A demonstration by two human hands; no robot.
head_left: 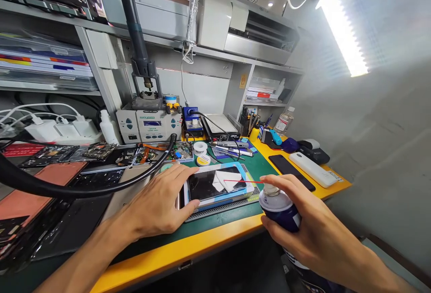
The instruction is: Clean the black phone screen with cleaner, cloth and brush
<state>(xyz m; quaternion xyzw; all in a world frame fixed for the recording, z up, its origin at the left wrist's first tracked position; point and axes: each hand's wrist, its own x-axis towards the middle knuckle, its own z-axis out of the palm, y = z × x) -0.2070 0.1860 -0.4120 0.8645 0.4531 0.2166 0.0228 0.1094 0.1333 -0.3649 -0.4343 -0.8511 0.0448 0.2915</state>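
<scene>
A black smartphone (pixel 205 185) lies on a blue-and-white stack on the green mat, with a folded white wipe (pixel 226 179) over the right part of its screen. My left hand (pixel 164 201) grips the phone's left end, thumb along the near edge and fingers at the far edge. In my right hand (pixel 303 221) is a dark blue spray can (pixel 279 210), held upright with the index finger on its nozzle. From the nozzle a thin red straw (pixel 244 181) reaches left, its tip over the wipe. Whether spray comes out I cannot tell.
A thick black hose (pixel 101 192) arches across the left side, over opened phone parts (pixel 63 176). Behind stands a hot air station (pixel 151 124). Solder spools (pixel 200 148) and tools lie beyond the phone. A dark phone (pixel 291 171) and a white one (pixel 313 169) lie right.
</scene>
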